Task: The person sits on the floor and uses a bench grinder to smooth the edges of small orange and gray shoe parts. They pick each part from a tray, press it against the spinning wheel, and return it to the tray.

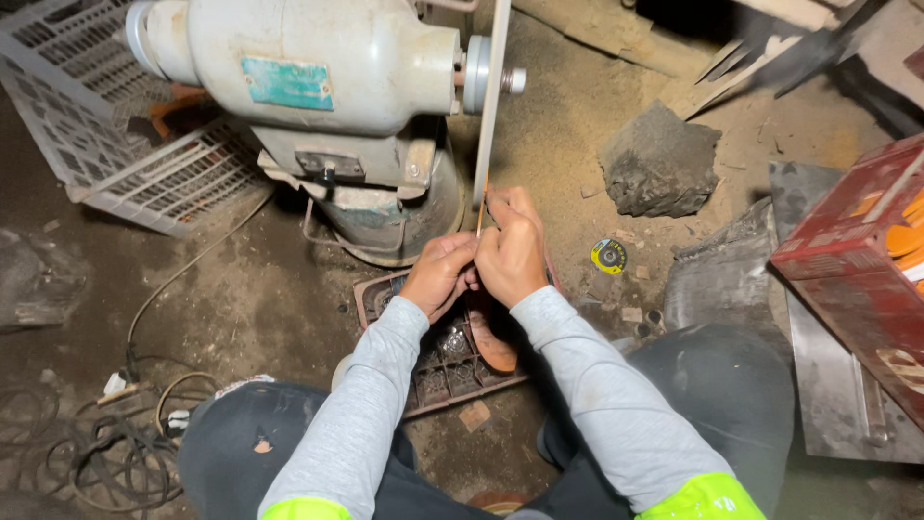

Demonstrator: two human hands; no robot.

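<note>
At the wheel [490, 96], both hands' [481, 265] closed grip on strip [480, 217]

One bench grinder [318, 106], two white plastic crates [106, 125], one red box [857, 260], one rock [659, 164], one yellow disc [608, 255].

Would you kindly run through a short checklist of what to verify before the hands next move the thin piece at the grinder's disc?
1. Both hands on the thin piece: left hand and right hand pinch it together. Ok.
2. Fingers away from the disc: very close to its lower edge. Not ok.
3. Disc spinning or stopped: cannot tell.
4. Guard over the disc: none visible. Not ok.
5. Cables away from the knees: coiled beside the left knee. Not ok.
6. Bench grinder sitting steady on its base: cannot tell.
</note>
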